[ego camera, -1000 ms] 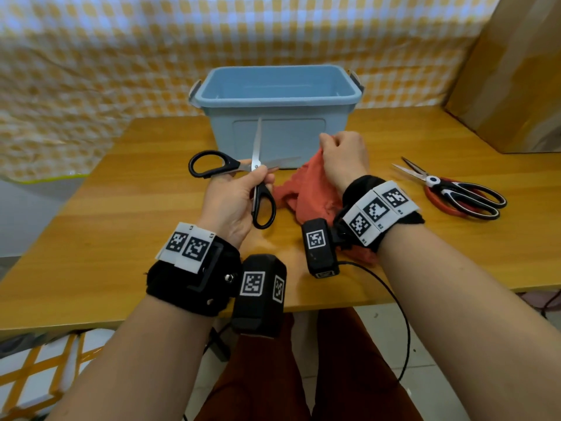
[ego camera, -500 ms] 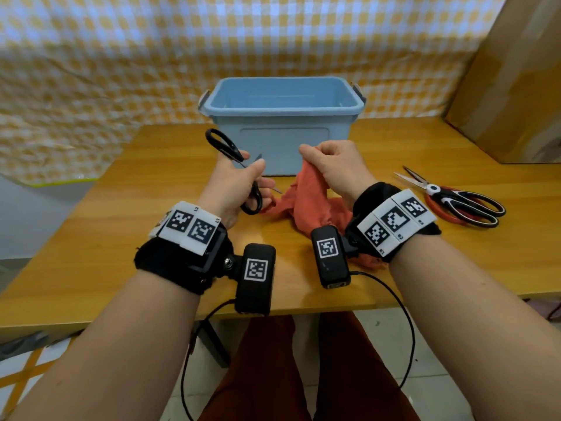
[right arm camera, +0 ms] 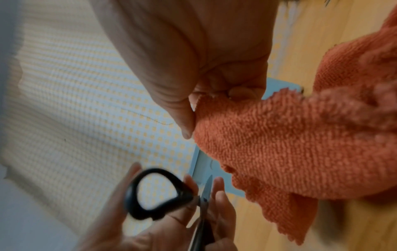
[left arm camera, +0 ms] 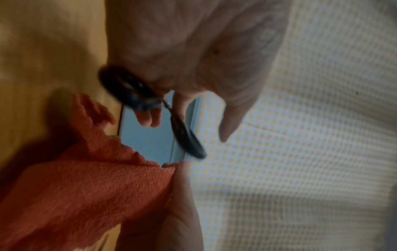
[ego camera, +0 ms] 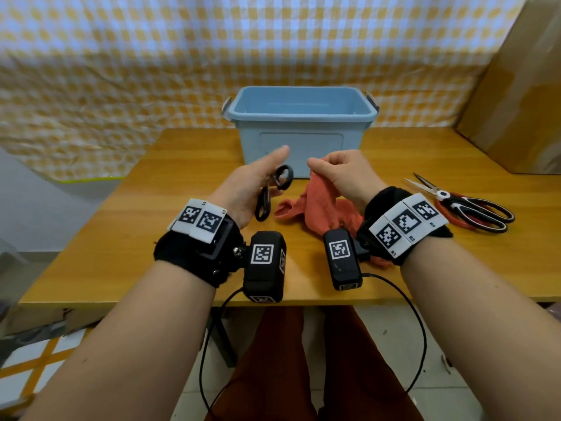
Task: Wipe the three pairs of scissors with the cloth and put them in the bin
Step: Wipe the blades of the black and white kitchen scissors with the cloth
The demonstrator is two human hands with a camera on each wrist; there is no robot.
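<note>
My left hand (ego camera: 258, 183) holds the black-handled scissors (ego camera: 274, 189) just above the table in front of the blue bin (ego camera: 300, 126), fingers curled round them near the pivot and thumb stretched out. In the right wrist view one handle loop (right arm camera: 131, 197) and a blade stick out of those fingers. The left wrist view shows the same scissors (left arm camera: 187, 135), blurred. To the right, my right hand (ego camera: 334, 174) pinches a corner of the orange cloth (ego camera: 321, 208), which hangs down onto the table. The cloth (right arm camera: 279, 144) does not touch the scissors. No scissors show inside the bin.
Two more pairs of scissors (ego camera: 473, 208), black-and-white handles over red ones, lie on the wooden table (ego camera: 121, 253) at the right. A cardboard box (ego camera: 522, 101) stands at the back right. A checked curtain hangs behind the bin.
My left hand has turned the scissors over, from spread open near the bin to folded in the palm. My right hand has lifted the cloth's corner off the table.
</note>
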